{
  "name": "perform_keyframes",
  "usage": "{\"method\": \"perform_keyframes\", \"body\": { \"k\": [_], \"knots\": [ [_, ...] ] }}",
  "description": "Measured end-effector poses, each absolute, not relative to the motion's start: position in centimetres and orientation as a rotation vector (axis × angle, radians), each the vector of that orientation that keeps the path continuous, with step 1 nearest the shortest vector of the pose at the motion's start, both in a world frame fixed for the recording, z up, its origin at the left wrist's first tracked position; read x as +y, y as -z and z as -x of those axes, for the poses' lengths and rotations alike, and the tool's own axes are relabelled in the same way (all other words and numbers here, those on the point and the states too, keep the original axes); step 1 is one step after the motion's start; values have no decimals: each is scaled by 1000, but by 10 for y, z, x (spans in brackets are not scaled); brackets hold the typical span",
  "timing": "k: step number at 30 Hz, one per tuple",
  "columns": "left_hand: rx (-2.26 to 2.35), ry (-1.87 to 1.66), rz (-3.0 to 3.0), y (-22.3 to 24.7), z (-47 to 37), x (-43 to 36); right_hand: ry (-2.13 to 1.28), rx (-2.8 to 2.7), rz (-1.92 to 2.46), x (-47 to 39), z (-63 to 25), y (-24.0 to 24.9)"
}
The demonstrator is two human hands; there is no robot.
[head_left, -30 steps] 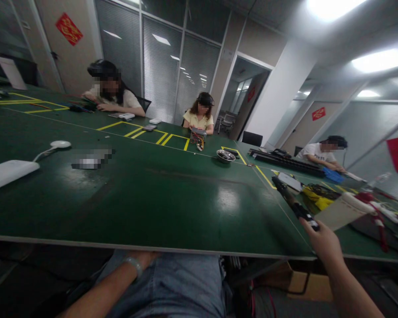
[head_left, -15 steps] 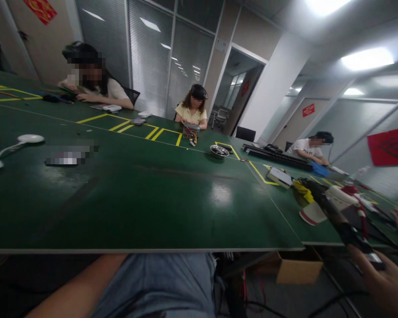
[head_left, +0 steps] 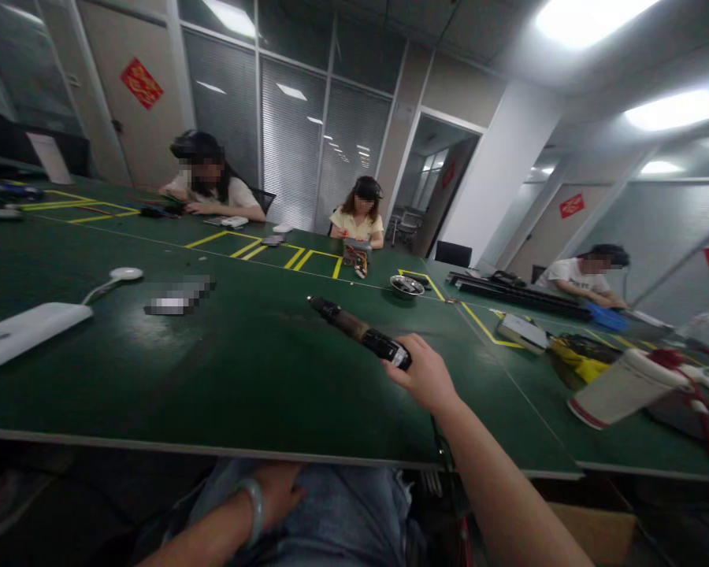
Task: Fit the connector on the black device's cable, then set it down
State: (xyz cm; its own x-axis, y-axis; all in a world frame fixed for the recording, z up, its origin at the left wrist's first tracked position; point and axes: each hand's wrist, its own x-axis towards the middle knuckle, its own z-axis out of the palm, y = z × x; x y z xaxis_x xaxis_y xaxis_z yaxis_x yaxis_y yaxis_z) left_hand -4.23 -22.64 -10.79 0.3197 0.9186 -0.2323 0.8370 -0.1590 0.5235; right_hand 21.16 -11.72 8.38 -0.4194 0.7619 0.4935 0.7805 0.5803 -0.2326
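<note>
A black electric screwdriver (head_left: 360, 332) with a brownish middle section is in my right hand (head_left: 425, 374), gripped at its rear end. It is held over the green table (head_left: 242, 402), its tip pointing to the far left. A cord hangs below my right hand at the table's front edge. My left hand (head_left: 276, 490) rests on my jeans below the table edge, a pale bangle (head_left: 254, 508) around its wrist. It holds nothing that I can see; its fingers look loosely extended and are partly in shadow.
A white long-bodied device (head_left: 32, 335) and a blurred-out phone-like item (head_left: 177, 299) lie at left. A metal bowl (head_left: 407, 288) stands farther back. At right are a grey box (head_left: 521, 332) and a white-and-red cylinder (head_left: 623, 390). Three people sit around the table.
My right hand has brought the electric screwdriver from the far right to over the table's middle. My left hand has come into view on my lap. The view has turned somewhat left.
</note>
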Motion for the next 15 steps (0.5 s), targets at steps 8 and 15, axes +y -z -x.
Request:
{"method": "perform_keyframes", "body": {
  "k": [8, 15],
  "knots": [
    [830, -450, -2137, -9, 50, -284, -83, -2614, 963, -81, -134, -26],
    [1405, -1084, -2163, -57, 76, -184, -312, -2624, 933, -82, -146, -28]
  ]
}}
